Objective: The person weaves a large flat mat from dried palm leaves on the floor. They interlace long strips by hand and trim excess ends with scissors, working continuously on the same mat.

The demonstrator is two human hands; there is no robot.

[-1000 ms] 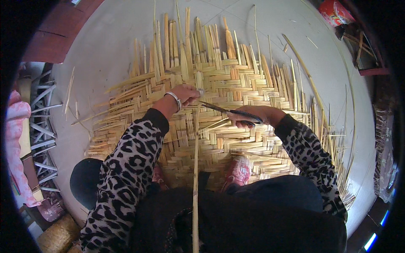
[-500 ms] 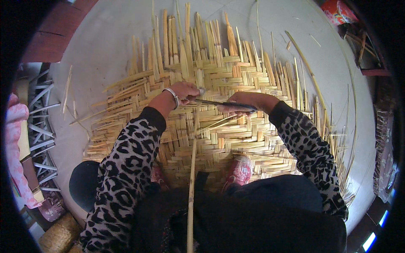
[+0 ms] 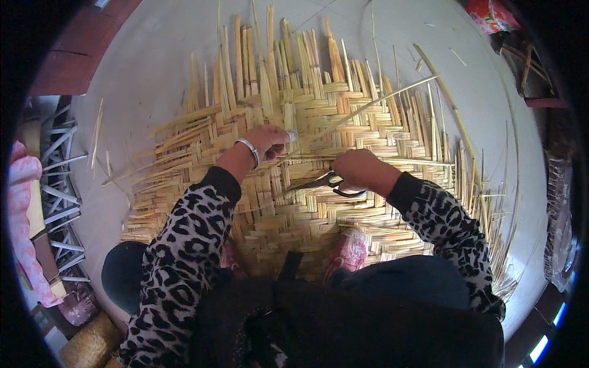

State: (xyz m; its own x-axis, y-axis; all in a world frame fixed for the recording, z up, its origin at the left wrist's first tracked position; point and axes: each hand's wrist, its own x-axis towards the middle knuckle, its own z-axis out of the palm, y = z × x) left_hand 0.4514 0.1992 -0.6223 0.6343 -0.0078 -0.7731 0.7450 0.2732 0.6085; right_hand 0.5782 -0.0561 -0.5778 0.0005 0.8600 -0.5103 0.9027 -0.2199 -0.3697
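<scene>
A large woven mat of pale split cane strips lies on the floor around my feet, its loose strip ends sticking out at the far and side edges. Over its middle, my left hand is closed in a pinch on a long thin cane strip, which slants away to the far right. Something whitish covers one fingertip of that hand. My right hand grips a pair of dark-handled scissors, whose blades point left, low over the weave. Part of the scissors' handle is hidden by the fingers.
Loose cane strips lie along the mat's right side, and a few thin ones at the left. A metal rack with pink cloth stands at far left. A red-brown wooden piece juts in at upper left.
The long strip, which ran from my left hand down toward my body, now slants to the far right. My right hand and the scissors have dropped a little nearer and away from my left hand.
</scene>
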